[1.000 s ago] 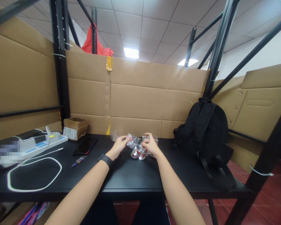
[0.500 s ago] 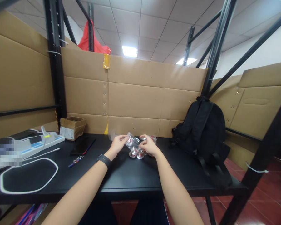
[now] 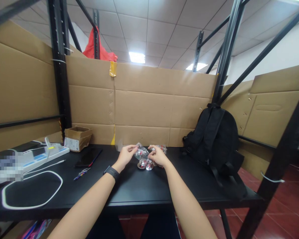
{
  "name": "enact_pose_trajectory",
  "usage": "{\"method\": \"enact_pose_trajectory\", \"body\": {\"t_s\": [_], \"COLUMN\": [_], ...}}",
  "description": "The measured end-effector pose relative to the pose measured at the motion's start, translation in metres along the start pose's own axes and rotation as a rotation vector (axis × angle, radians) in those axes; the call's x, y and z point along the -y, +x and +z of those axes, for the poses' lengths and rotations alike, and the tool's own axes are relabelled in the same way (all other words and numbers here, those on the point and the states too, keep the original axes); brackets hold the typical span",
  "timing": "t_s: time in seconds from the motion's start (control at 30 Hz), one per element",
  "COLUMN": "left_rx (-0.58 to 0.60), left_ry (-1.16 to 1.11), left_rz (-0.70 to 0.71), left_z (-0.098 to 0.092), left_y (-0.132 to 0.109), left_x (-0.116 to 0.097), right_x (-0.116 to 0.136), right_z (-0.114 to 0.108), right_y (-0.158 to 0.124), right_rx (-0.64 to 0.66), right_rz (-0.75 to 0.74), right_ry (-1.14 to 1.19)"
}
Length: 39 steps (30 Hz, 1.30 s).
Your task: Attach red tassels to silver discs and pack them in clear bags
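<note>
My left hand (image 3: 127,155), with a dark watch on its wrist, pinches the left edge of a clear plastic bag (image 3: 142,148). On the bag's other side, my right hand (image 3: 158,155) has its fingers closed at the plastic. Shiny silver round pieces with red marks show inside the bag, one of them near my left fingertips. Two more silver round pieces (image 3: 149,165) lie on the black table just below the bag, between my hands. Part of the bag and its contents is hidden behind my right hand.
A black backpack (image 3: 214,139) stands on the right of the table (image 3: 139,189). To the left are a dark phone-like slab (image 3: 87,157), a keychain (image 3: 81,173), a white cable (image 3: 32,207), a power strip (image 3: 57,151) and an open cardboard box (image 3: 78,137). Cardboard panels (image 3: 144,106) wall the back.
The camera view has tilted up slightly. Both hands stay at the bag, and the plastic between them has shifted and crumpled a little lower.
</note>
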<state>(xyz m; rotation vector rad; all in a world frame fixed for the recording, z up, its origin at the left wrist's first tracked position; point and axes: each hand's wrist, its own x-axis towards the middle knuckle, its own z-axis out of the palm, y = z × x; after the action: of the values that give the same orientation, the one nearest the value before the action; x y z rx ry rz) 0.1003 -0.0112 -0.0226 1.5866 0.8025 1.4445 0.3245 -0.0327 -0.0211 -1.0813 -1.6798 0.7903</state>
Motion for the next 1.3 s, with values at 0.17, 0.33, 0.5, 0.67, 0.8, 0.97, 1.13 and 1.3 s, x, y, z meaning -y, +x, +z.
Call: {"method": "enact_pose_trajectory", "body": {"t_s": [0.17,0.33,0.5,0.67,0.8,0.97,1.13,1.3], "left_rx": [0.010,0.031,0.058,0.076,0.117,0.143,0.096,0.060], "left_ry": [0.010,0.092,0.162,0.134,0.058,0.087,0.060,0.109], "left_rz": [0.024,0.101,0.161,0.125,0.027,-0.002,0.054,0.072], "left_z": [0.003,0.010,0.012,0.013,0.013,0.012,0.012,0.007], "left_y": [-0.002,-0.005,-0.005,-0.006,-0.007,-0.008,-0.006,-0.005], "left_x": [0.002,0.004,-0.003,-0.004,0.006,0.014,0.002,0.000], "right_x": [-0.001,0.008,0.020,0.013,0.002,-0.001,0.006,0.015], "right_z": [0.001,0.003,0.008,0.010,0.010,0.009,0.012,0.015], "right_y": [0.003,0.004,0.000,0.005,0.011,0.013,0.009,0.003], "right_rx": [0.034,0.038,0.023,-0.053,-0.117,-0.178,-0.108,-0.062], "right_rz": [-0.076,-0.200,-0.224,-0.240,-0.210,-0.150,-0.087,-0.060], "right_ry": [-0.095,-0.167,-0.203,-0.185,-0.044,0.148,0.243,0.234]}}
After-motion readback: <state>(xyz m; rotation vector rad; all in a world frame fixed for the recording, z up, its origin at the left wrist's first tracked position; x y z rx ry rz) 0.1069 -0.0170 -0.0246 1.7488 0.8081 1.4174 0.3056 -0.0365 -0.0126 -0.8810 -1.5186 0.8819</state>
